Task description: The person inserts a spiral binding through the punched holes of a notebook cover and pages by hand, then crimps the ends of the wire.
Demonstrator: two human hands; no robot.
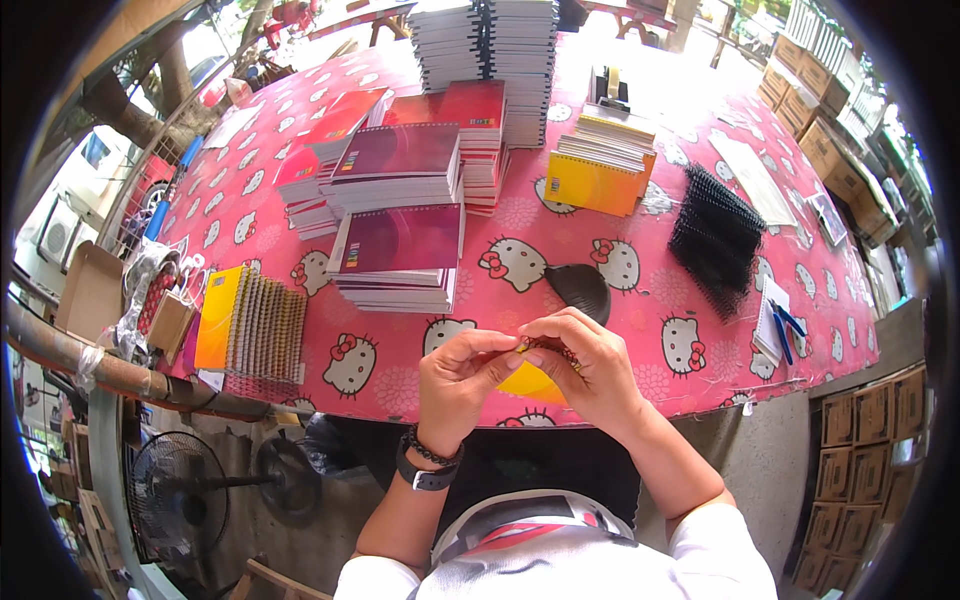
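Observation:
My left hand (pixel 458 380) and my right hand (pixel 592 368) meet at the table's near edge, above my lap. Both pinch the upper edge of a small yellow notebook (pixel 537 383), where a thin coil shows between my fingertips. My fingers hide most of that edge. Just beyond my hands lies a dark, rounded object (pixel 582 290) whose kind I cannot make out. Stacks of purple-covered notebooks (pixel 400 240) stand ahead and to the left. Farther right sit yellow-covered notebooks (pixel 590 183). A heap of black binding coils (pixel 712 235) lies on the right.
A pink patterned cloth covers the table (pixel 400 385). Spiral-bound yellow notebooks (pixel 250 320) stand in a row at left. Tall notebook stacks (pixel 485 60) rise at the back. Blue-handled pliers (pixel 785 328) rest by a white pad at right. Below left stands a fan (pixel 180 490).

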